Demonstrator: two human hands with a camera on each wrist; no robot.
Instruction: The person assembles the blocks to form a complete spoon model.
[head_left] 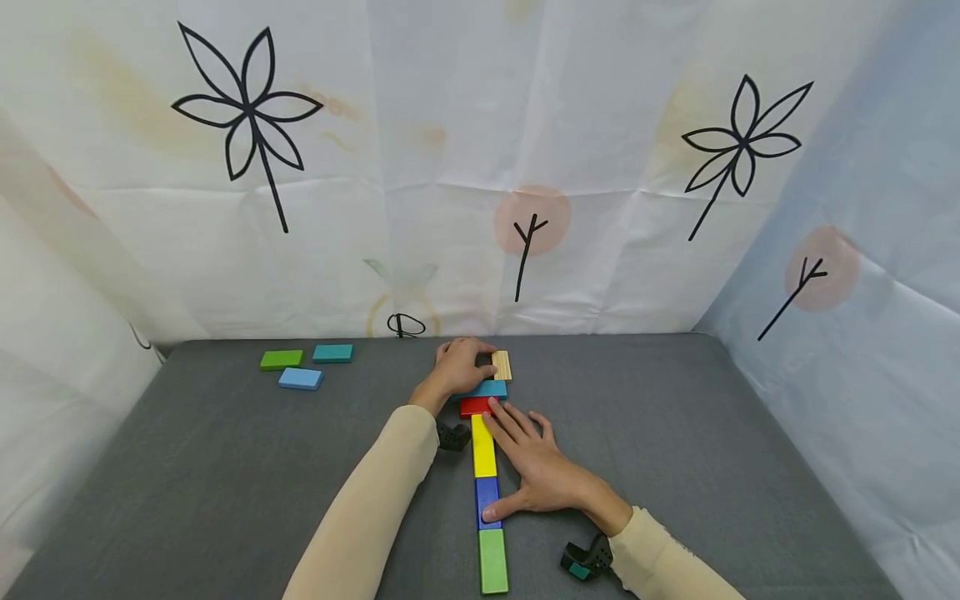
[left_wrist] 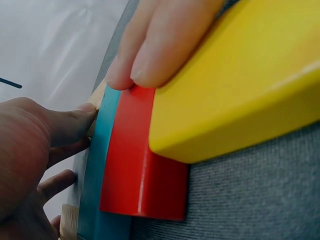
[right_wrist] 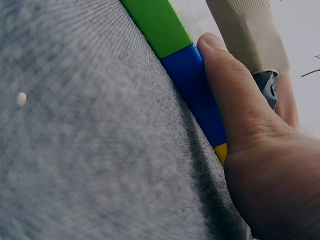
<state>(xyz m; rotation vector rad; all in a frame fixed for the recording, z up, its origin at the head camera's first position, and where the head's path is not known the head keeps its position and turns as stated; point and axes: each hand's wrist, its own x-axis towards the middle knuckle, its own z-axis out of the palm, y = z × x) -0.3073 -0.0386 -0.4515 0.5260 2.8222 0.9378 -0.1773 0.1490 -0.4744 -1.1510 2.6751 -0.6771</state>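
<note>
A line of blocks runs away from me: green point(head_left: 493, 562), dark blue point(head_left: 487, 492), yellow point(head_left: 483, 446). Its far end meets a red block point(head_left: 474, 407) and a teal block point(head_left: 491, 389), both lying crosswise. Behind the teal one, my left hand point(head_left: 457, 367) holds a plain wooden block point(head_left: 502, 365) with thumb and index finger at its left side. Another wooden piece point(left_wrist: 69, 221) shows by the left fingers in the left wrist view. My right hand point(head_left: 543, 471) lies spread along the line, its fingertips at the red and yellow blocks and its thumb on the dark blue one.
At the back left lie a green block point(head_left: 282, 360), a teal block point(head_left: 333, 353) and a light blue block point(head_left: 301, 379). The grey table point(head_left: 225, 483) ends at a white patterned cloth point(head_left: 450, 167) behind and at both sides.
</note>
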